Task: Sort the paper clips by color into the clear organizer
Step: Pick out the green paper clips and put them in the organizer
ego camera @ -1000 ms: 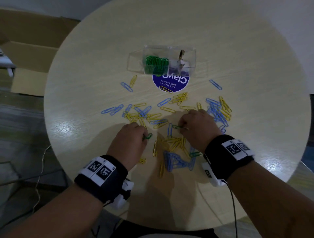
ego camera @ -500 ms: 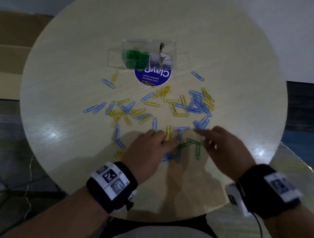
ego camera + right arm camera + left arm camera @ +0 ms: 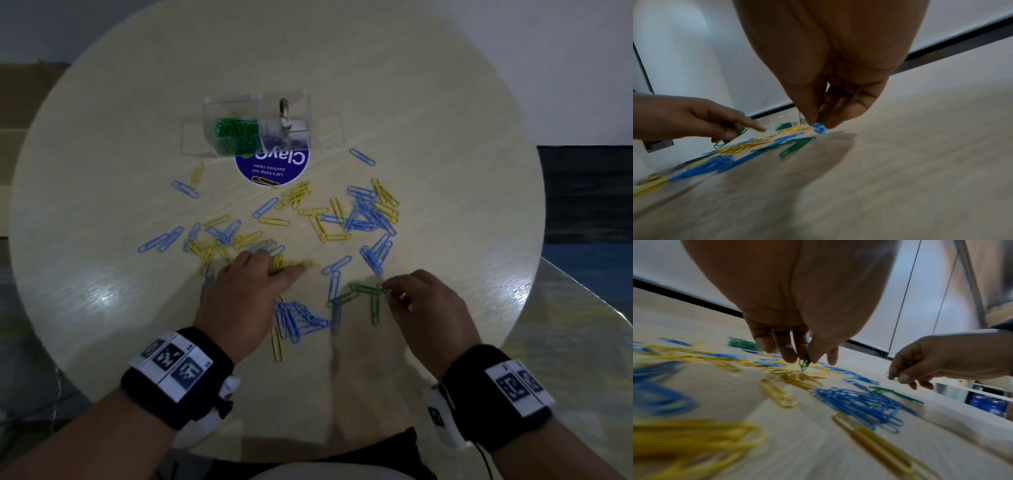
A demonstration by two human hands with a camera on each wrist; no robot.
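Observation:
Blue and yellow paper clips [image 3: 363, 219] lie scattered over the round table [image 3: 445, 137]. The clear organizer [image 3: 294, 102] stands at the far middle, with green clips [image 3: 236, 132] in its left compartment. My left hand [image 3: 281, 270] hovers low over a yellow cluster and pinches green clips [image 3: 804, 362] between thumb and fingers, with the index finger stretched right. My right hand [image 3: 388, 293] pinches one green clip [image 3: 822, 117] at its fingertips. Just left of it, loose green clips [image 3: 356, 294] lie on the table.
A round purple sticker [image 3: 272, 164] lies on the table in front of the organizer. A heap of blue clips [image 3: 298, 318] sits near the front edge between my hands. A cardboard box [image 3: 13, 102] stands on the floor at the far left.
My right hand has moved to the near right, beside the loose green clips, and its fingers have closed on one. My left hand still holds its green clips over the yellow cluster.

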